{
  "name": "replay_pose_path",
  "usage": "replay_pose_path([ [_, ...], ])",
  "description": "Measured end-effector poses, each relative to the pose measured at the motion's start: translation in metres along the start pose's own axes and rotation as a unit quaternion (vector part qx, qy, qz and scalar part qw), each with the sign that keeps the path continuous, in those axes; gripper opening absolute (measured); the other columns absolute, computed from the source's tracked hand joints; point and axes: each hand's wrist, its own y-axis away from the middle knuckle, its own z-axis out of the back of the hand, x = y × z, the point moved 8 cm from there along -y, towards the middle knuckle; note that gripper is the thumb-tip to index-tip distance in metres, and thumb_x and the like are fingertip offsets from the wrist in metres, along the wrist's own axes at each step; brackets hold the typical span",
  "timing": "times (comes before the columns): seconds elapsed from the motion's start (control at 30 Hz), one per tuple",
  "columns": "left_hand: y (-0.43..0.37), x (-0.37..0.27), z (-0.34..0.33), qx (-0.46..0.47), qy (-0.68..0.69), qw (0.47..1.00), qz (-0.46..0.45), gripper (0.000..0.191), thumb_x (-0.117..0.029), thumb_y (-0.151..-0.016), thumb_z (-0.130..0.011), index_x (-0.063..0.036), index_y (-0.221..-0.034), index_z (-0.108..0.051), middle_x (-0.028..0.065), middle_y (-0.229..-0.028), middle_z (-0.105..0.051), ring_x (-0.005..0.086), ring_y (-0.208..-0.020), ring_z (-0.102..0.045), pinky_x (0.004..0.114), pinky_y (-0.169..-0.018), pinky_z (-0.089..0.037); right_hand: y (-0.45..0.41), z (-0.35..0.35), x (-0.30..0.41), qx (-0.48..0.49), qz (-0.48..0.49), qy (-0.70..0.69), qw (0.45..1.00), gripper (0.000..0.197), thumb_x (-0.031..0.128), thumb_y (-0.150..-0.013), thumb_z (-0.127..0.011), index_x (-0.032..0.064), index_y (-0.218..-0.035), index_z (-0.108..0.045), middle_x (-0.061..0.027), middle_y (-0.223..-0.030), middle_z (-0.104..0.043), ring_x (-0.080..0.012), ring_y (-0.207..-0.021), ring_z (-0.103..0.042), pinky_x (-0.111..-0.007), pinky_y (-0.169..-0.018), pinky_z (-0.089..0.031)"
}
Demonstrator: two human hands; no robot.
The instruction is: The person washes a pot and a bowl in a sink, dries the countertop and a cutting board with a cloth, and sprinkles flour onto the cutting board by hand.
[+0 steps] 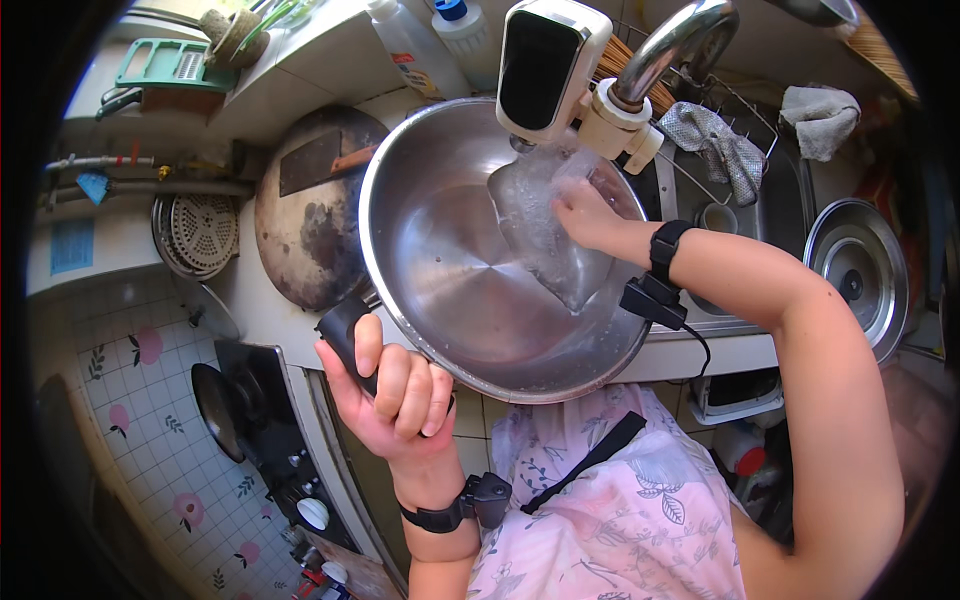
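Note:
A large stainless steel wok (450, 262) is tilted under a faucet with a white attachment (555, 67). My left hand (401, 382) grips the wok's black handle (349, 337) at the lower left. Inside the wok, at its right side, is my right hand (585, 214), in running water (544, 180) below the faucet. Splashing hides its fingers, so whether it holds anything cannot be told. A sheet of water spreads from there down the wok's inner wall.
A stained round lid or pan (322, 217) with a cleaver (311, 161) on it lies left of the wok. To the right are a sink (787, 187) with a draped mesh cloth (716, 146) and a metal lid (855, 277). Bottles (420, 52) stand behind.

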Motion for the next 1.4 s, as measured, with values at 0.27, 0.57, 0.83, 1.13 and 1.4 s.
replay_pose_path([
  [0.27,0.008,-0.008,0.003,-0.010,0.023,1.000,-0.010,0.039,-0.045,-0.090,-0.021,-0.0107,-0.076,-0.030,-0.0042,-0.043,-0.032,0.0055,-0.026,-0.027,0.022,-0.031,-0.031,0.041,-0.053,-0.022,0.139,-0.448,-0.450,0.760,0.020,0.013,-0.083,-0.045,0.0023,-0.098,-0.050,-0.0089,-0.079,-0.055,-0.0211,-0.073,-0.057,-0.029,-0.056,-0.049],
  [0.57,-0.001,0.002,-0.003,-0.010,0.008,1.000,0.011,0.036,-0.041,-0.091,-0.024,-0.0100,-0.076,-0.030,-0.0055,-0.041,-0.030,0.0036,-0.026,-0.026,0.020,-0.029,-0.030,-0.091,-0.078,0.087,-0.032,-0.336,-0.660,0.671,0.013,0.017,-0.082,-0.042,0.0075,-0.081,-0.051,-0.0054,-0.080,-0.052,-0.0155,-0.074,-0.047,-0.031,-0.069,-0.040],
  [0.83,0.001,-0.008,0.004,-0.019,0.030,0.999,0.017,0.040,-0.047,-0.090,-0.021,-0.0104,-0.077,-0.032,-0.0053,-0.042,-0.029,0.0054,-0.027,-0.025,0.023,-0.032,-0.031,0.040,0.012,0.246,0.334,-0.167,-0.597,0.710,0.052,0.049,-0.088,-0.029,0.0025,-0.104,-0.044,-0.0083,-0.093,-0.054,-0.0131,-0.080,-0.052,-0.027,-0.074,-0.044],
  [1.13,-0.005,-0.010,0.004,-0.051,0.000,0.999,-0.016,0.033,-0.037,-0.091,-0.030,-0.0099,-0.073,-0.033,-0.0053,-0.039,-0.029,0.0035,-0.026,-0.024,0.019,-0.027,-0.025,0.111,0.069,0.126,0.452,-0.007,-0.251,0.856,0.041,0.035,-0.090,-0.038,-0.0019,-0.097,-0.055,-0.0115,-0.089,-0.058,-0.0178,-0.083,-0.053,-0.029,-0.078,-0.041],
  [1.4,-0.007,-0.016,-0.002,-0.025,0.014,0.999,-0.033,0.030,-0.033,-0.092,-0.029,-0.0093,-0.075,-0.033,-0.0037,-0.041,-0.031,0.0051,-0.028,-0.028,0.020,-0.030,-0.028,0.044,0.282,-0.072,-0.298,-0.065,-0.085,0.948,0.044,0.035,-0.086,-0.044,-0.0020,-0.109,-0.047,-0.0118,-0.104,-0.052,-0.0159,-0.095,-0.049,-0.027,-0.083,-0.038],
])
